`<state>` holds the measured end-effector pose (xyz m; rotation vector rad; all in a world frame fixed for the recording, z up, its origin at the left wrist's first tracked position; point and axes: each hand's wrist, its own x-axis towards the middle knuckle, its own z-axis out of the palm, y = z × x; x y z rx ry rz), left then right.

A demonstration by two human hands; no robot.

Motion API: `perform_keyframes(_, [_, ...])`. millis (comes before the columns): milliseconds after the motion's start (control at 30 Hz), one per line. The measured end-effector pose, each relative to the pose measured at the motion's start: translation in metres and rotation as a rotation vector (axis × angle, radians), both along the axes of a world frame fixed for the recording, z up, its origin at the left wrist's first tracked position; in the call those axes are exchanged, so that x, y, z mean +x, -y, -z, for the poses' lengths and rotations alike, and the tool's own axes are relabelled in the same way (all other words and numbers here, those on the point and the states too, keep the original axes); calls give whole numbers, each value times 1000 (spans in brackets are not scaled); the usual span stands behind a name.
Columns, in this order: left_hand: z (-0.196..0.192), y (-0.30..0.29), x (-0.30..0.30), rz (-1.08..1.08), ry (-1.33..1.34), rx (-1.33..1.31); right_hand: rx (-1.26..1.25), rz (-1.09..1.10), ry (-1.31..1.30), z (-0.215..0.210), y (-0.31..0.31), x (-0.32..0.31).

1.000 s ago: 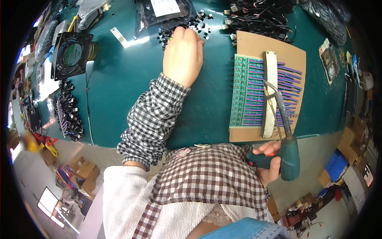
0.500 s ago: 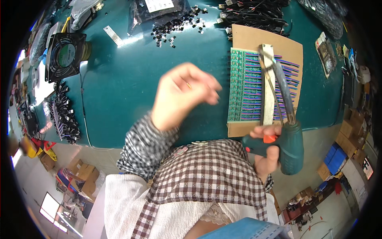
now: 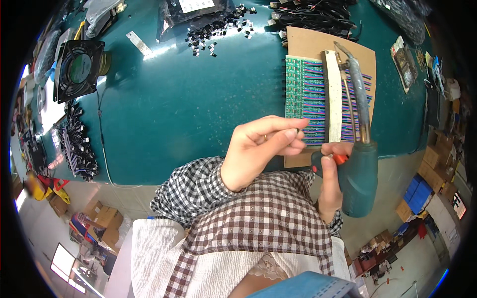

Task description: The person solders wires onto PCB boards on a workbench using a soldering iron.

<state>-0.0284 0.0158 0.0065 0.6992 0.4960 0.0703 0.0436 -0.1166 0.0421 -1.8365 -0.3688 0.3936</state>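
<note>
My right hand (image 3: 330, 186) is wrapped around the dark green handle of a soldering gun (image 3: 361, 186) with a red trigger. Its long metal barrel points away from me, over the wires, with a thin feed tube alongside. My left hand (image 3: 258, 149) is closed in a pinch at the near end of a row of green circuit boards (image 3: 294, 87). A tiny dark bit shows at its fingertips; its kind cannot be made out. Blue, pink and black wires (image 3: 313, 92) run right from the boards, under a pale bar (image 3: 332, 99). Boards and bar lie on a cardboard sheet (image 3: 318, 39).
Small black connectors (image 3: 203, 37) lie scattered at the back, beside a black plastic bag (image 3: 191, 17). Bundled black cables (image 3: 313, 20) lie behind the cardboard. At left stand a fan (image 3: 79, 69) and a heap of dark cable pieces (image 3: 77, 144). A metal strip (image 3: 139, 43) lies nearby.
My left hand has moved right and nearer to me, to the near end of the boards, and its fingers now pinch. The soldering gun has shifted slightly, its barrel tip farther from me.
</note>
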Motion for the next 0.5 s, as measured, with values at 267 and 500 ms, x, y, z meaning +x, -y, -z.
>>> perform_keyframes(267, [3,9,4,-23,-61,-128,-191,-84,66,1,-1,2])
perform_keyframes(500, [2,11,1,45,57,-37,-91,-70,85,2,-1,4])
